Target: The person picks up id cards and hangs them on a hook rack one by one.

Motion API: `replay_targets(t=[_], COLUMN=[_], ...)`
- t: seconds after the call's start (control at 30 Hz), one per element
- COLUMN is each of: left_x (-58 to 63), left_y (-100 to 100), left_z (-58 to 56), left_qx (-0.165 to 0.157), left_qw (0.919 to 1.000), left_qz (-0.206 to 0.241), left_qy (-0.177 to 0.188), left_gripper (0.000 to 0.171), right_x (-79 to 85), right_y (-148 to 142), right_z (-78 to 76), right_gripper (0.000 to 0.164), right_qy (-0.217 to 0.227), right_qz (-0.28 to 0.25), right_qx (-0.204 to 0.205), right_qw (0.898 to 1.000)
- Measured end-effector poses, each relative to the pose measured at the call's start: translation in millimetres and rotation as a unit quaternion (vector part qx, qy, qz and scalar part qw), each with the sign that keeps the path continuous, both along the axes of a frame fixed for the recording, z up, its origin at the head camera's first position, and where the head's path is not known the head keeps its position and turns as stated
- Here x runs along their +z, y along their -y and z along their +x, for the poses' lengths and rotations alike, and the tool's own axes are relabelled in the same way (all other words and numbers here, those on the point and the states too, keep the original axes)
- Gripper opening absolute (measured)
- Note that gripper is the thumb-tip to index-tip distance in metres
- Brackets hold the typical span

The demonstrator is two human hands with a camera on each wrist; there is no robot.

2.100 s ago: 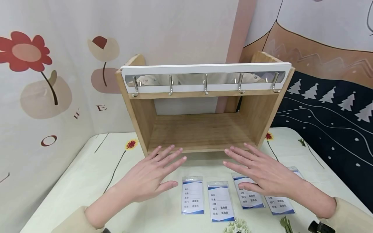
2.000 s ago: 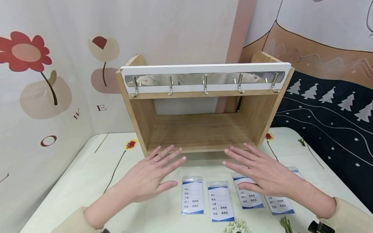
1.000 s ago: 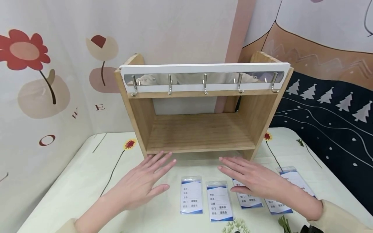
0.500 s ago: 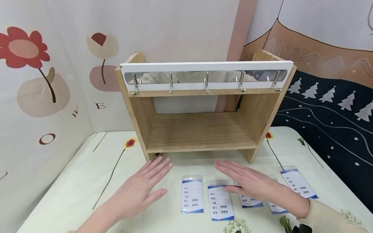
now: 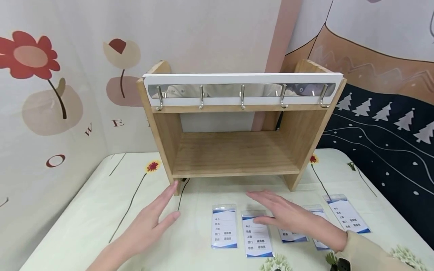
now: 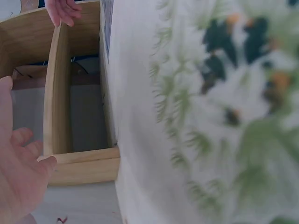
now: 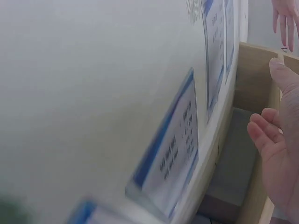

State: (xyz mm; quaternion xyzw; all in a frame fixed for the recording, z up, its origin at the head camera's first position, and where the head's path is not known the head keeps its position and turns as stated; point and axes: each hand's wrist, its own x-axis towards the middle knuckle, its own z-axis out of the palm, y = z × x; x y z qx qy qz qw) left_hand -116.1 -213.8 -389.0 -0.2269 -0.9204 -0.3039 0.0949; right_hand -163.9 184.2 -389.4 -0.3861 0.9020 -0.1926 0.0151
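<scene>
My left hand (image 5: 145,227) hovers over the table in front of the shelf's lower left corner, its fingers straight and thumb apart, holding nothing. Also straight-fingered, my right hand (image 5: 283,212) is above a row of clear-sleeved name badges, overlapping a white-and-blue badge (image 5: 257,241) in the head view. More badges lie to either side, among them a left one (image 5: 224,227) and a tilted right one (image 5: 349,216). Each wrist view shows its own hand with nothing in it, the left palm (image 6: 21,175) and right palm (image 7: 280,154) both seen against the wooden shelf (image 5: 234,152).
Along the shelf's top front runs a white rail (image 5: 220,101) carrying several metal hooks (image 5: 242,98). A flower-printed cloth (image 5: 200,241) covers the table. Behind it hang a pale printed curtain (image 5: 210,37) and, at right, a dark cloth with white trees (image 5: 379,150).
Both hands have drawn back from the shelf's lower board. The left has moved left and turned more edge-on; the right has shifted left, uncovering the far right badge. The badges stay in place.
</scene>
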Motion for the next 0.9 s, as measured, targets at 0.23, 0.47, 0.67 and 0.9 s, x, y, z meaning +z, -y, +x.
replay_targets(t=[0.23,0.47,0.67,0.9], left_x=[-10.7,-12.8,-14.4,-15.3], left_y=[3,7,8,6], left_z=[-2.2,-5.3,-9.1,-14.5], left_qx=[0.023,0.059,0.066,0.079], left_qw=[0.9945,0.9842,0.9781,0.9683], left_qz=[0.1,0.162,0.198,0.23], left_qy=[-0.019,-0.041,-0.001,0.058], left_gripper=[0.071,0.063,0.062,0.071], right_x=[-9.4,-13.6,-21.6,-26.8], right_y=[17,30,37,42], right_z=[-0.9,-5.7,-10.9,-16.0], right_gripper=[0.066,0.066,0.067,0.069], right_qy=[0.061,0.063,0.083,0.098], right_qz=[-0.021,-0.046,-0.064,-0.073], right_qx=[0.001,0.008,0.021,0.019], right_qw=[0.998,0.997,0.994,0.992])
